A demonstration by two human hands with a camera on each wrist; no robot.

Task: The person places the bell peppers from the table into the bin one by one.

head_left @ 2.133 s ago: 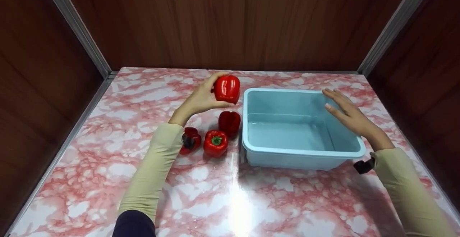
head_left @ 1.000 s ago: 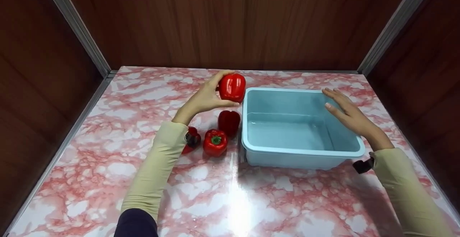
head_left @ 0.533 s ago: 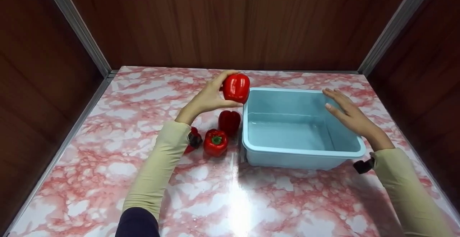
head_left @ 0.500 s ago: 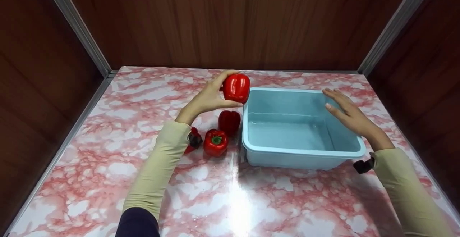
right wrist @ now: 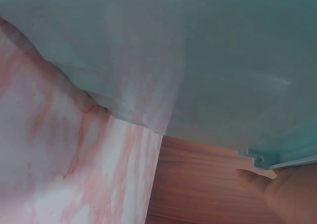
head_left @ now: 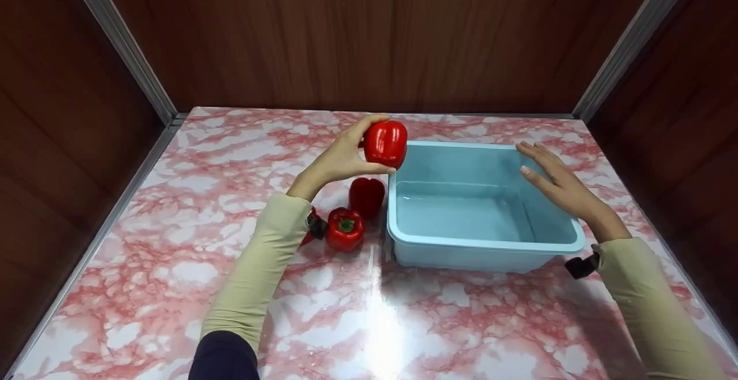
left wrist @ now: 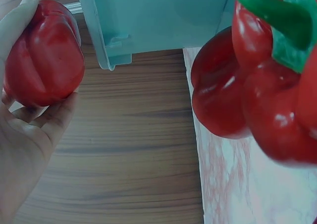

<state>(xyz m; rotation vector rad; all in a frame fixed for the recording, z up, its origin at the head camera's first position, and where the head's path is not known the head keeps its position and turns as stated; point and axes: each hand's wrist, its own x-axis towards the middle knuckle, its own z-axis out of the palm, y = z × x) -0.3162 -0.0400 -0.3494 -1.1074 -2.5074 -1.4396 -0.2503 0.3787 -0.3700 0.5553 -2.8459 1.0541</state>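
The left hand [head_left: 344,158] grips a red pepper [head_left: 386,145] between thumb and fingers, spanning its body, presumably for a secure hold, raised at the far left corner of the blue tub [head_left: 490,244]. The right hand [head_left: 568,191], fingers extended and thumb apart, lies at the tub's right rim, apparently to steady it; contact is unclear. Other peppers [head_left: 341,239] sit left of the tub.

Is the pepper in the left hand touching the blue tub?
Apart: the left wrist view shows the wood panel through a gap between the held pepper and the tub.
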